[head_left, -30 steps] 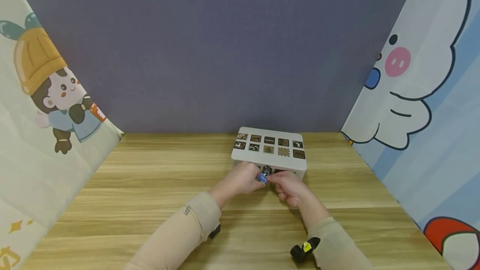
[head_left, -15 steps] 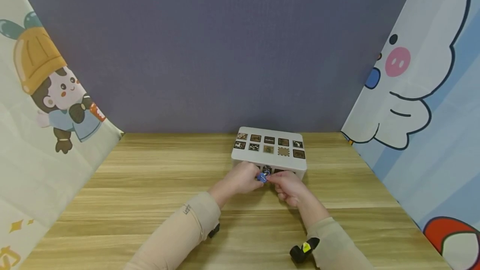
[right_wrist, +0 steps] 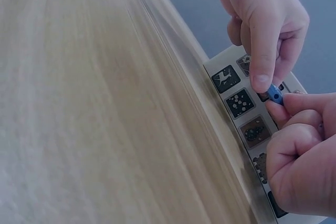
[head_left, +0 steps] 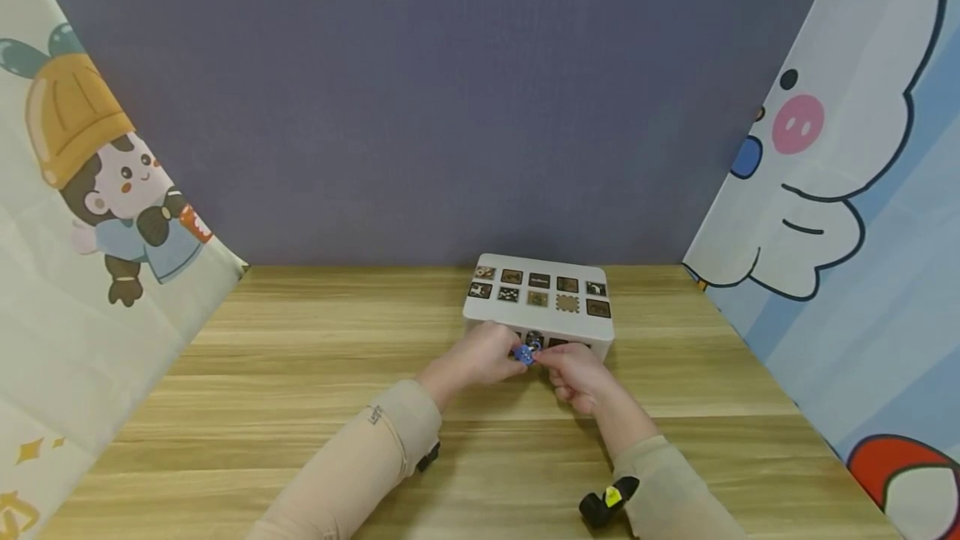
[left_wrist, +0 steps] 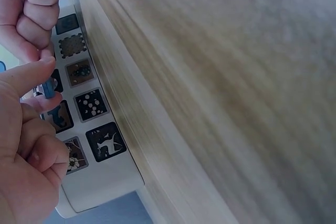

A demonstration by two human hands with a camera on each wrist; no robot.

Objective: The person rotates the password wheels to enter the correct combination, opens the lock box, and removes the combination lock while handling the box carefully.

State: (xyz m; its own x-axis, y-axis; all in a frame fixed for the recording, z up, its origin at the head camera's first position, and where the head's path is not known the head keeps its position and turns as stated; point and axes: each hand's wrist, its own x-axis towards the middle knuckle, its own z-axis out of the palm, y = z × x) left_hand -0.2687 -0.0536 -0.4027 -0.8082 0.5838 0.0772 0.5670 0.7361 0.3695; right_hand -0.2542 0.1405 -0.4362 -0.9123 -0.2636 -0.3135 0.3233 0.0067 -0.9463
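A white box [head_left: 538,323] with dark square pictures on its lid and front sits toward the back of the table. At the metal clasp [head_left: 534,340] on its front is a small blue padlock [head_left: 524,354] with pale marks on its face. My left hand [head_left: 483,357] pinches the padlock from the left between thumb and finger. From the right, my right hand [head_left: 576,373] pinches at its edge with thumb and forefinger, the other fingers curled. In the right wrist view, the padlock [right_wrist: 275,95] shows between both hands' fingertips, which hide much of it.
The wooden table [head_left: 315,340] runs back to a dark grey panel [head_left: 450,107]. Cartoon-printed sheets flank it, one at left [head_left: 45,290] and one at right [head_left: 847,257]. A black wrist device [head_left: 607,502] is strapped at my right sleeve.
The padlock has tilted slightly between my fingers, so its face catches the light differently. Both hands stay in nearly the same place, and the box has not moved.
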